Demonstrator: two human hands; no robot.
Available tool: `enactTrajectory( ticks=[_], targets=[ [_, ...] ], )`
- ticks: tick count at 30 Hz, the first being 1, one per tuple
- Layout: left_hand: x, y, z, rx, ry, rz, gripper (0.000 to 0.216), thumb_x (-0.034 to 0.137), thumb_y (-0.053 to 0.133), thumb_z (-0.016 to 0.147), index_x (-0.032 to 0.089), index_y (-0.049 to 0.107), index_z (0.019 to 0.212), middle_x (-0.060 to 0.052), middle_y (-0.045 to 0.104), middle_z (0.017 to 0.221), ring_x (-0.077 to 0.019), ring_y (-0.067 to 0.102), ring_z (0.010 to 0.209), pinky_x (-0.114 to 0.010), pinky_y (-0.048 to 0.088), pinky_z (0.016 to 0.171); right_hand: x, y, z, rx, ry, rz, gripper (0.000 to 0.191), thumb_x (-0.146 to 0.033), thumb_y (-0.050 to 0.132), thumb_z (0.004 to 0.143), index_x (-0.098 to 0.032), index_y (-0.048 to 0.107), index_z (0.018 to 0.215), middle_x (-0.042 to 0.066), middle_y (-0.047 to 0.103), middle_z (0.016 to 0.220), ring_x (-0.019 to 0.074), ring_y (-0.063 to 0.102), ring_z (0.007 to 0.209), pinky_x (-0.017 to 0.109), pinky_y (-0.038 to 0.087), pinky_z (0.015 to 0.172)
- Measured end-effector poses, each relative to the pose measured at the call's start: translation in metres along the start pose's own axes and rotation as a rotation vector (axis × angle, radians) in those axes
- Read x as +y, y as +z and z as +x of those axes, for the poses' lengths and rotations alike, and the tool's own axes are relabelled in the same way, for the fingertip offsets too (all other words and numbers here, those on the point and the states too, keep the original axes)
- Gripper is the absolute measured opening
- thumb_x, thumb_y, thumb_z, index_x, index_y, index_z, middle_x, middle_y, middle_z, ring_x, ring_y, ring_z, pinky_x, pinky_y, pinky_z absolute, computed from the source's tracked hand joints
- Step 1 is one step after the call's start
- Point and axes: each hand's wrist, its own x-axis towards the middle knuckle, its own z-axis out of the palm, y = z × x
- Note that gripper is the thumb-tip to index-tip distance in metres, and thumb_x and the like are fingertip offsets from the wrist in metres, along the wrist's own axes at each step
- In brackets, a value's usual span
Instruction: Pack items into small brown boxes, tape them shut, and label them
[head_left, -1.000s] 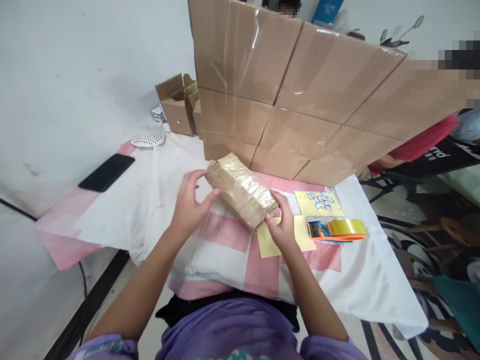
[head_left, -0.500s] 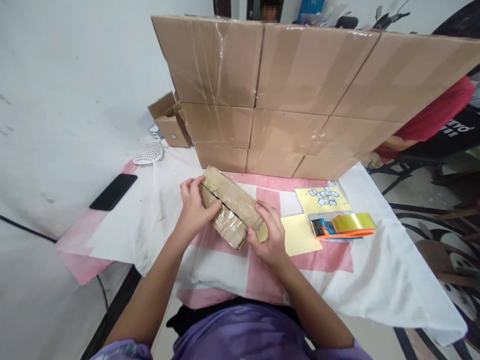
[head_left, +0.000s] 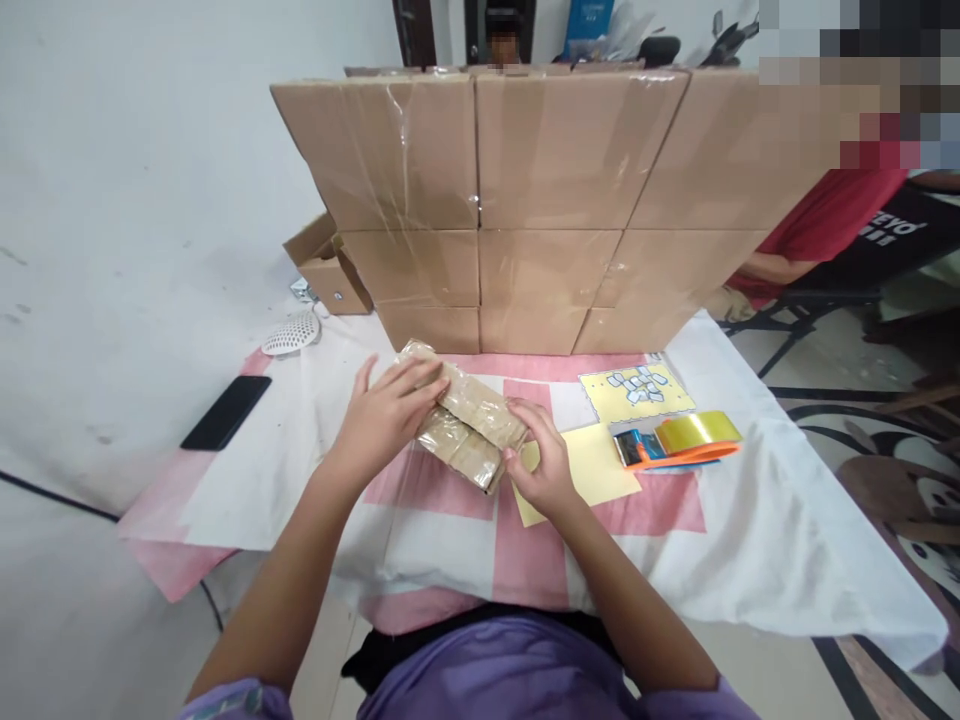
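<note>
A small brown parcel, wrapped in clear tape, lies slanted on the pink-and-white cloth in front of me. My left hand lies over its left end with the fingers stretched across the top. My right hand grips the parcel's right end, fingers curled on its edge. A yellow sheet lies just right of my right hand. Beyond it rests an orange tape dispenser with a roll of clear tape.
A wall of taped cardboard boxes stands behind the parcel. A small open carton and a white perforated disc sit at back left, a black phone at left. A yellow sticker sheet lies right. A person in red sits far right.
The parcel has been rolled over and lowered onto the cloth. My left hand has gone from gripping its end to lying flat across the top. The view has swung slightly.
</note>
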Motion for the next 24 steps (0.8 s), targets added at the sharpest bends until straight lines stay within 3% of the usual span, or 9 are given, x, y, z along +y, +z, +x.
enactTrajectory(
  ticks=[3, 6, 9, 11, 16, 20, 24],
  targets=[
    [-0.003, 0.002, 0.004, -0.126, 0.220, -0.063, 0.038, 0.023, 0.048, 0.102, 0.033, 0.069, 0.132, -0.005, 0.066, 0.142, -0.0267, 0.059, 0.135, -0.052, 0.041, 0.117, 0.001, 0.005, 0.002, -0.015, 0.082, 0.023, 0.044, -0.026, 0.057, 0.092, -0.022, 0.055, 0.136, 0.014, 0.063, 0.132, 0.0296, 0.062, 0.123, 0.048, 0.056, 0.099],
    [0.002, 0.005, 0.005, -0.121, 0.278, -0.054, 0.039, 0.015, 0.049, 0.098, 0.031, 0.074, 0.123, -0.004, 0.074, 0.128, -0.0280, 0.069, 0.120, -0.045, 0.056, 0.097, 0.005, 0.009, 0.004, -0.026, 0.158, 0.064, 0.041, -0.027, 0.056, 0.093, -0.020, 0.056, 0.134, 0.014, 0.063, 0.130, 0.0275, 0.064, 0.119, 0.045, 0.055, 0.099],
    [0.010, 0.005, 0.007, -0.089, 0.240, -0.017, 0.031, 0.016, 0.053, 0.097, 0.029, 0.078, 0.108, -0.004, 0.080, 0.103, -0.0257, 0.075, 0.093, -0.037, 0.058, 0.077, 0.008, 0.009, 0.006, -0.013, 0.186, 0.079, 0.041, -0.028, 0.058, 0.093, -0.019, 0.057, 0.133, 0.014, 0.064, 0.129, 0.0264, 0.063, 0.121, 0.044, 0.053, 0.102],
    [0.014, 0.004, 0.009, -0.077, 0.216, -0.033, 0.024, 0.023, 0.055, 0.099, 0.028, 0.079, 0.100, -0.004, 0.079, 0.092, -0.0243, 0.073, 0.085, -0.036, 0.056, 0.073, 0.008, 0.008, 0.007, -0.017, 0.202, 0.067, 0.043, -0.028, 0.060, 0.092, -0.019, 0.056, 0.134, 0.014, 0.063, 0.132, 0.0261, 0.062, 0.124, 0.043, 0.051, 0.105],
    [0.022, 0.006, 0.005, -0.177, 0.313, -0.190, 0.028, 0.042, 0.054, 0.102, 0.025, 0.076, 0.103, -0.004, 0.079, 0.100, -0.0239, 0.071, 0.092, -0.038, 0.053, 0.083, 0.001, -0.007, 0.017, -0.174, 0.292, 0.009, 0.054, -0.027, 0.067, 0.088, -0.018, 0.053, 0.139, 0.014, 0.061, 0.139, 0.0252, 0.062, 0.125, 0.042, 0.051, 0.107],
    [0.026, 0.014, -0.007, -0.181, 0.283, -0.202, 0.031, 0.049, 0.054, 0.100, 0.026, 0.071, 0.114, -0.008, 0.074, 0.122, -0.0314, 0.065, 0.117, -0.052, 0.042, 0.109, -0.013, -0.023, 0.032, -0.227, 0.188, -0.149, 0.053, -0.024, 0.072, 0.084, -0.016, 0.059, 0.134, 0.014, 0.062, 0.133, 0.0255, 0.059, 0.127, 0.041, 0.048, 0.110],
    [0.030, 0.013, -0.015, -0.200, 0.188, -0.208, 0.040, 0.057, 0.057, 0.096, 0.023, 0.064, 0.117, -0.011, 0.071, 0.116, -0.0329, 0.064, 0.110, -0.052, 0.044, 0.103, -0.031, -0.027, 0.048, -0.330, 0.121, -0.330, 0.033, -0.029, 0.072, 0.090, -0.015, 0.069, 0.119, 0.013, 0.069, 0.119, 0.0257, 0.066, 0.113, 0.037, 0.052, 0.097]
  ],
)
